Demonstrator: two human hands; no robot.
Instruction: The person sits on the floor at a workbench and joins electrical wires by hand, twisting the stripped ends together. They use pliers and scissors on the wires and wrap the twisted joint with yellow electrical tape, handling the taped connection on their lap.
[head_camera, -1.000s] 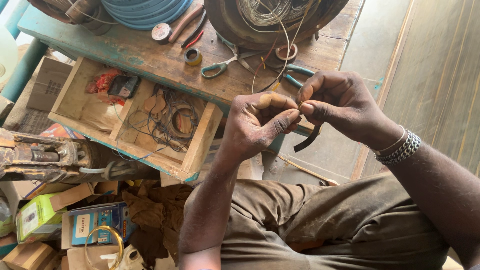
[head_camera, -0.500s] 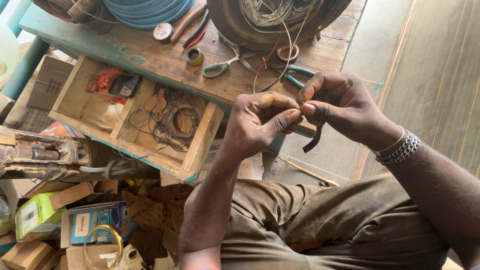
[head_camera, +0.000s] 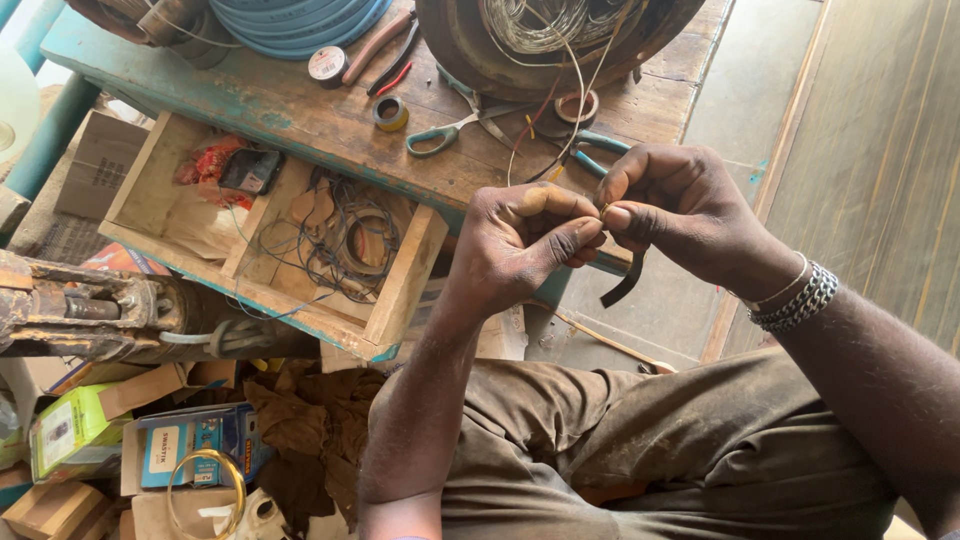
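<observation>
black strip (head_camera: 625, 285) hanging down-left, pinched by hands (head_camera: 600, 215)

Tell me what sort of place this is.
Probably a small electrical repair workshop. A worn wooden workbench carries a big wire-wound coil, tape rolls and scissors; its open drawer holds loose wire loops. The left hand and right hand pinch a thin wire between them.

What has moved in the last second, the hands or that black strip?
Very little. The black strip hanging below the right hand has swung slightly, from slanting left to hanging nearer upright. Both hands stay pinched together at the fingertips on a small wire end, the left hand in the same place. The scissors, tape rolls and open wooden drawer are unchanged.
</observation>
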